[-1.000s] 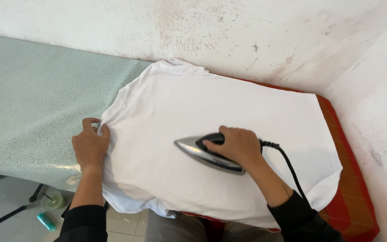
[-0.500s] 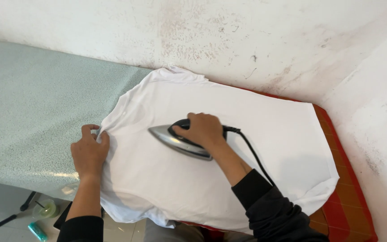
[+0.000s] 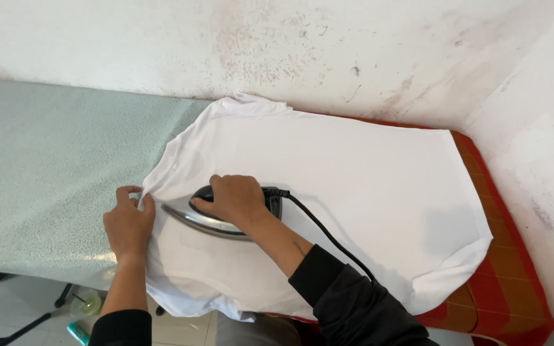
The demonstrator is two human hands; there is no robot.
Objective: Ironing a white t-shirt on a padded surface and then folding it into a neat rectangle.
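The tabletop has a pale green speckled cover and stands against a stained white wall, in a corner. On its right end lies a red cloth, and over it one white shirt is spread flat. One iron with a black cord rests on the shirt. Compared with half a second ago, the iron has slid further left, and is now just beside the left hand. The left hand pinches the shirt's edge. The right hand is clamped around the iron's handle. Both sleeves are black.
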